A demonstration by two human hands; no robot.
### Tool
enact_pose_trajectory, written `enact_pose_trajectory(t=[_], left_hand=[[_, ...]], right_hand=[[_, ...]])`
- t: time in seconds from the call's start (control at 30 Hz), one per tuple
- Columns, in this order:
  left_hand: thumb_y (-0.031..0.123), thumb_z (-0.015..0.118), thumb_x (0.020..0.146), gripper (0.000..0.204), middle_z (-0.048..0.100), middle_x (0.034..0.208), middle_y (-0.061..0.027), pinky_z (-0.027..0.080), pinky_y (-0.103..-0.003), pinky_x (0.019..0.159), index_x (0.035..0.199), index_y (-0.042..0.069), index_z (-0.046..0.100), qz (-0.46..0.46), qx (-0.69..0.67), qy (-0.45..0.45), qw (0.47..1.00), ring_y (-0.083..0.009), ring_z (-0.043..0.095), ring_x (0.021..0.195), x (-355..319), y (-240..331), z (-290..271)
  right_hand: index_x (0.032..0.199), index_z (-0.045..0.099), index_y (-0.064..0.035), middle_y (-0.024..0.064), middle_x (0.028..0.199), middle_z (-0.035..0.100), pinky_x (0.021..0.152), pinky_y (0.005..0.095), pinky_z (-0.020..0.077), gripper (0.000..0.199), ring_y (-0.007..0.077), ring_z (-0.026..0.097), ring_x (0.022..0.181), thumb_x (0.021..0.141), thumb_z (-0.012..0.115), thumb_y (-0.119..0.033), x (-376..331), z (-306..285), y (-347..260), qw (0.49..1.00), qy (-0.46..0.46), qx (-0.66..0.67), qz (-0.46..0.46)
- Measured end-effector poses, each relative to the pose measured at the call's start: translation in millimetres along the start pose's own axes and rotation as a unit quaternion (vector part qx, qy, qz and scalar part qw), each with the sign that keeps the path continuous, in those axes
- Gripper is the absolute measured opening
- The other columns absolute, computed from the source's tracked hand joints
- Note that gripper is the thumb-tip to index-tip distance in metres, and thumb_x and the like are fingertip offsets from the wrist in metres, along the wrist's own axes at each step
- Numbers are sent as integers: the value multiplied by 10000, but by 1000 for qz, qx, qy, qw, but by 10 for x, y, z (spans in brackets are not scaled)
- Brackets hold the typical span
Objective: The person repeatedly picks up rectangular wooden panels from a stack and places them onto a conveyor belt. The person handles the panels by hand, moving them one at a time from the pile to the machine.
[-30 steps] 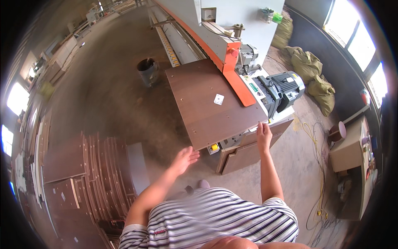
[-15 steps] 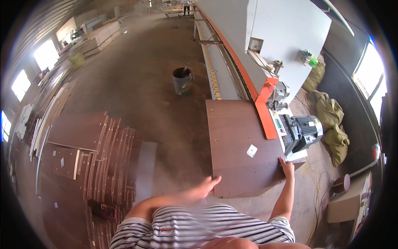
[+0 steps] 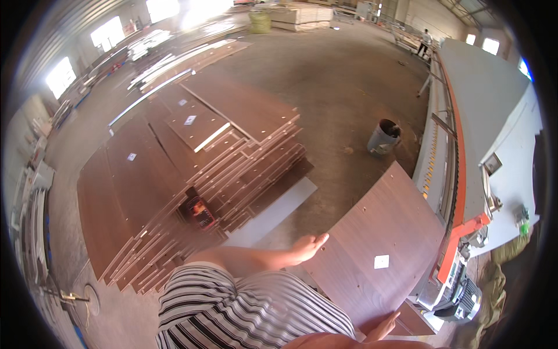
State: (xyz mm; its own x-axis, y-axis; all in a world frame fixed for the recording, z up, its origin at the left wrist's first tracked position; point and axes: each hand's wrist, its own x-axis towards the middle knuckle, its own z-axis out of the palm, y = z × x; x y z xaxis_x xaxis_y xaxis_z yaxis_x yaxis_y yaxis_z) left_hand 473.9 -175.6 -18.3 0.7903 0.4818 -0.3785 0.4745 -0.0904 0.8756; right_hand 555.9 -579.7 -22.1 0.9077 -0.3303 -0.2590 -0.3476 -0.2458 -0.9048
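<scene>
A brown wood-look panel point(image 3: 372, 232) with small drilled holes and a white label is in front of me on the right, at a slant beside the edge of the long machine. My left hand point(image 3: 305, 249) grips its left edge, thumb uppermost, with the fingers partly hidden. On its near right edge is my right hand point(image 3: 381, 328), holding on, and part of that hand is hidden below the panel. Another brown board point(image 3: 411, 321) shows just beyond my right hand. To my left is a large stack of similar brown panels point(image 3: 232, 154).
The long machine has an orange rail point(image 3: 456, 192) and a dark motor point(image 3: 463, 299) at its near end. A grey bucket point(image 3: 381, 142) stands on the floor. A red-and-black device point(image 3: 200, 212) sits in the stack's near side. Far off, a person point(image 3: 425, 42) stands beside the machine.
My view has swung left, bringing the stack fully into sight. The panel has turned and come away from under the orange guard, with both hands still at its edges.
</scene>
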Motion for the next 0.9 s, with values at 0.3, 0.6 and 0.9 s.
enact_pose_trajectory(t=[0.3,0.6,0.9], left_hand=[[440,394,969,526,492,690,-28,396,-291,653,794,-33,542,75,-130,247,957,-118,415,690,-874,-356,-1619],[426,425,959,459,580,875,-27,437,-264,724,967,-5,580,62,-293,417,858,-97,521,801,-1281,-850,-2564],[450,499,898,603,358,1381,-228,232,-463,1068,1314,22,409,85,299,618,722,-316,335,1295,-535,-651,-3607]], right_hand=[[758,617,26,-18,657,480,560,265,335,409,95,376,637,914,554,-347,15,1965,-958,962,-207,-68,-164],[567,466,44,179,507,340,481,397,338,656,165,341,493,851,527,-544,-1122,4260,-2420,805,-324,-191,-459],[1063,510,9,217,1013,546,789,437,470,331,391,552,911,828,636,-186,-1981,5394,-2973,644,-309,-51,-698]])
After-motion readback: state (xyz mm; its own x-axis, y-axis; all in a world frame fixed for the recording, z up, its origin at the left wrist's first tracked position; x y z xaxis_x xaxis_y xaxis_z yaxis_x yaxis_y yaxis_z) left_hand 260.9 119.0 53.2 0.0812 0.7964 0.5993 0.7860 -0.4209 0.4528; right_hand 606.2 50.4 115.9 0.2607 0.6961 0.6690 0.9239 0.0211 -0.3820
